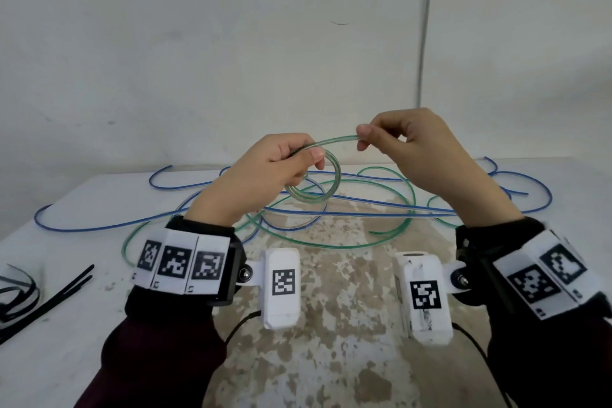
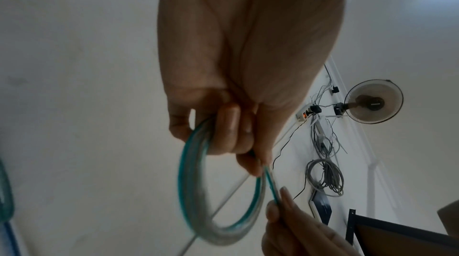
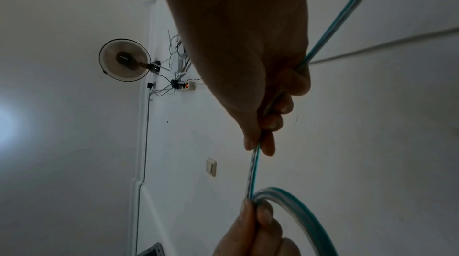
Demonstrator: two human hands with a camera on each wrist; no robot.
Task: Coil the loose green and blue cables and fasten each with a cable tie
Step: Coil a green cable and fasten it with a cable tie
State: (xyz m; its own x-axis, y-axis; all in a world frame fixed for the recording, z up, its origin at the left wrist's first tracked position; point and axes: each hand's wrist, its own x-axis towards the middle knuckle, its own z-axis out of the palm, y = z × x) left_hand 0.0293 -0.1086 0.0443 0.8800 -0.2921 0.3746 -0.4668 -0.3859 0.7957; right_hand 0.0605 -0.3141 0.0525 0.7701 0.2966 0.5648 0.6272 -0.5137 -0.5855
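Observation:
My left hand (image 1: 298, 161) grips a small coil of the green cable (image 1: 336, 180) held above the table; the same coil (image 2: 196, 191) hangs from the fingers (image 2: 228, 128) in the left wrist view. My right hand (image 1: 364, 137) pinches the strand that leads from the coil, a short way to its right. In the right wrist view the green strand (image 3: 254, 172) runs through that hand's fingers (image 3: 269, 123) down to the coil. The rest of the green cable (image 1: 390, 189) lies in loose loops on the table. The blue cable (image 1: 109, 225) sprawls across the table beneath and behind.
Several black cable ties (image 1: 63, 291) lie at the table's left edge near me. The white table (image 1: 82, 341) has a worn brown patch (image 1: 331, 358) in the middle. A white wall stands right behind the table's far edge. A wall fan (image 2: 372, 101) shows in the wrist views.

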